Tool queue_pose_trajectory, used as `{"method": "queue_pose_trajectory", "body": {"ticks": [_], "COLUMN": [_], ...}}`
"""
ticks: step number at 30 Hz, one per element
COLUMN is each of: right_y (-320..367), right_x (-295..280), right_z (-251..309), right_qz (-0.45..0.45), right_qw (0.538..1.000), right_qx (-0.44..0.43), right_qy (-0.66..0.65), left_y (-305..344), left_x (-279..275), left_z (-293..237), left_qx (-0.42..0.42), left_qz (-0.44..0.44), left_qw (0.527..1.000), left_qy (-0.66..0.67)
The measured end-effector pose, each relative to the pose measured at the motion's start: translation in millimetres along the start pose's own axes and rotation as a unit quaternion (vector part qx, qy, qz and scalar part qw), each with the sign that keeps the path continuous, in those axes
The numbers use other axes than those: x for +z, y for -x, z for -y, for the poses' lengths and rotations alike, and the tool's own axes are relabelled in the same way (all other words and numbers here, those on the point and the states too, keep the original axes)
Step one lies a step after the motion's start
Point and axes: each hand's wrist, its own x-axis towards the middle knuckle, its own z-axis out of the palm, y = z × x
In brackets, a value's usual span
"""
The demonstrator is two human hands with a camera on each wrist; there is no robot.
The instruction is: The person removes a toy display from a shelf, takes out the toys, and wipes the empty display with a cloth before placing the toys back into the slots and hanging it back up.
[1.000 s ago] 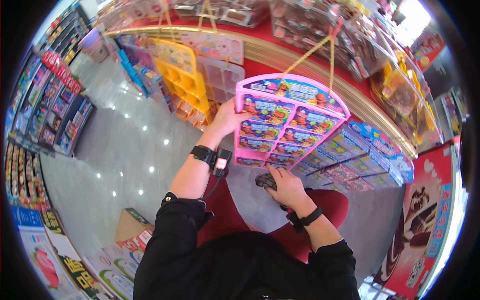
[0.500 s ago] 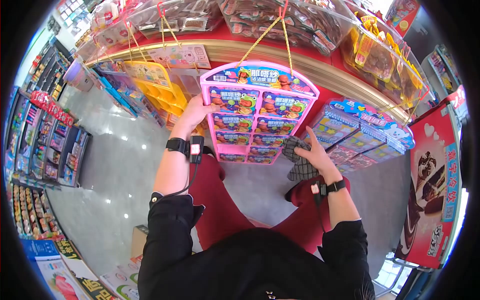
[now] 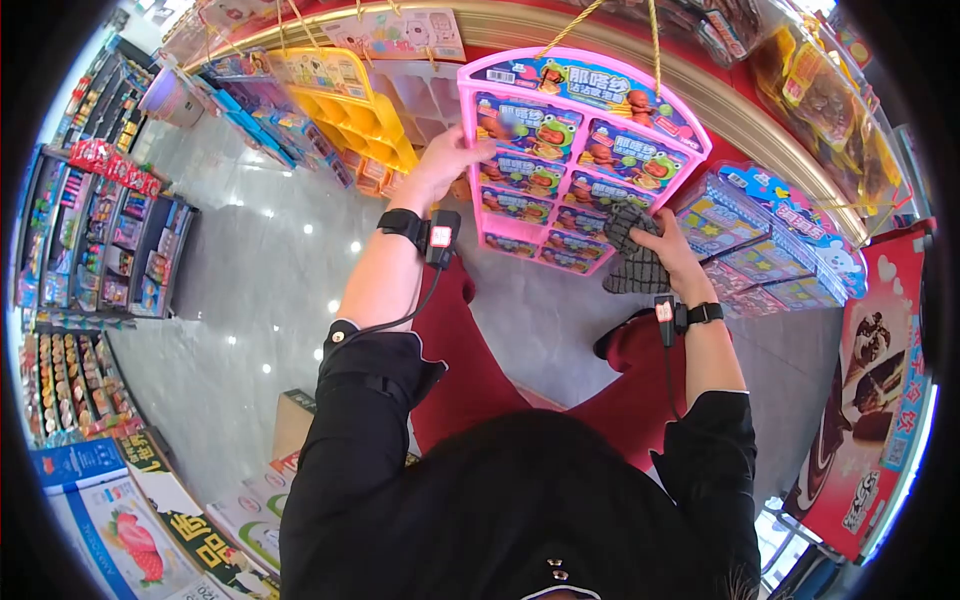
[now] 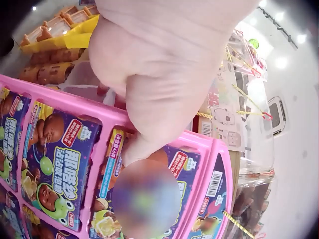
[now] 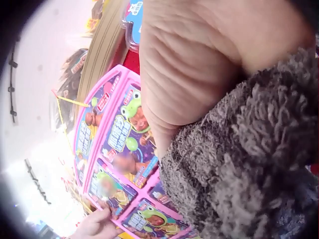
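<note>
A pink display rack (image 3: 590, 78) of small blue-purple boxes (image 3: 540, 128) hangs on a gold cord. My left hand (image 3: 447, 165) grips its left edge; in the left wrist view the thumb (image 4: 144, 149) lies across a box front and the fingers go behind the frame. At the rack's lower right side my right hand (image 3: 678, 258) holds a dark grey checked cloth (image 3: 640, 265). The cloth overlaps the rack's right edge in the head view. In the right wrist view the fluffy cloth (image 5: 249, 159) hides most of the right fingers.
A yellow rack (image 3: 345, 115) hangs to the left, and a clear-fronted blue rack (image 3: 760, 240) close on the right. Bagged snacks (image 3: 820, 80) sit in bins above. A red freezer (image 3: 865, 400) stands at right, cartons (image 3: 130, 540) at lower left, a snack shelf (image 3: 110, 220) far left.
My right hand and the cloth have gone from the rack's bottom edge round to its lower right side. My left hand keeps its grip on the left edge. The head view has shifted.
</note>
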Motion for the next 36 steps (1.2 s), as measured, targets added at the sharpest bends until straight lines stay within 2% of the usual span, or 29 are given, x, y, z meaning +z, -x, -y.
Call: {"method": "queue_pose_trajectory", "body": {"ticks": [2,3,6,7,10,12,13,14,15,16,18,20,22,24,26,28,32,34,36], "right_y": [0.6,-0.3,-1.8,0.9,11.2,13.4,16.8,20.8,24.8,27.9,35.7,36.8,37.0,29.2,29.8,34.8,39.1,39.4,39.7], "right_x": [-0.1,-0.9,0.7,3.6,11.2,10.9,12.8,15.2,18.2,21.1,25.5,31.5,40.4,38.3,37.1,39.2,38.0,36.2,34.6], "right_z": [-8.3,-12.1,-19.7,-20.4,-27.9,-43.9,-48.3,-51.7,-55.0,-58.6,-65.7,-67.4,-58.8,-69.8,-62.4,-59.6,-59.7,-62.0,-62.4], "right_qz": [-0.028,-0.059,-0.063,-0.061,-0.045,-0.049,-0.06,-0.061,-0.068,-0.073,-0.086,-0.121,-0.14,-0.16,-0.16,-0.134,-0.094,-0.096,-0.091], "right_qw": [1.0,0.998,0.998,0.998,0.998,0.994,0.989,0.989,0.986,0.983,0.982,0.977,0.98,0.985,0.985,0.981,0.98,0.981,0.973], "right_qx": [-0.004,-0.011,-0.011,-0.008,0.016,0.007,0.045,0.048,0.043,0.038,0.039,0.02,0.032,0.017,0.008,0.044,0.049,0.042,0.07], "right_qy": [-0.002,-0.005,-0.02,-0.018,-0.027,-0.097,-0.128,-0.128,-0.146,-0.162,-0.165,-0.173,-0.135,-0.064,-0.067,-0.136,-0.169,-0.166,-0.201], "left_y": [6.8,11.0,22.6,20.1,29.7,40.7,55.3,65.7,70.0,72.7,81.4,93.0,110.1,122.5,132.3,141.2,155.9,152.3,153.4], "left_x": [-2.4,2.3,9.3,7.1,16.2,15.2,17.6,19.0,19.2,19.5,18.8,17.2,26.5,31.1,33.2,35.7,27.3,33.1,35.2], "left_z": [17.1,18.8,20.0,29.0,60.7,87.6,94.3,99.0,99.8,101.1,102.4,131.1,132.5,130.8,133.2,124.4,167.0,167.7,169.2], "left_qx": [0.001,0.005,-0.032,-0.081,-0.063,-0.095,-0.125,-0.155,-0.17,-0.174,-0.195,-0.203,-0.17,-0.242,-0.212,-0.215,-0.225,-0.212,-0.193], "left_qz": [0.037,0.022,0.021,0.045,0.033,0.044,0.041,0.038,0.049,0.047,0.035,-0.009,-0.019,-0.015,0.011,0.022,0.04,-0.01,-0.026], "left_qw": [0.999,0.999,0.999,0.996,0.997,0.994,0.991,0.987,0.982,0.982,0.98,0.978,0.983,0.97,0.977,0.976,0.973,0.974,0.975], "left_qy": [0.015,0.036,0.034,-0.011,-0.011,0.023,0.018,0.012,-0.064,-0.063,-0.022,0.046,0.073,-0.011,0.019,-0.004,0.027,-0.079,-0.104]}}
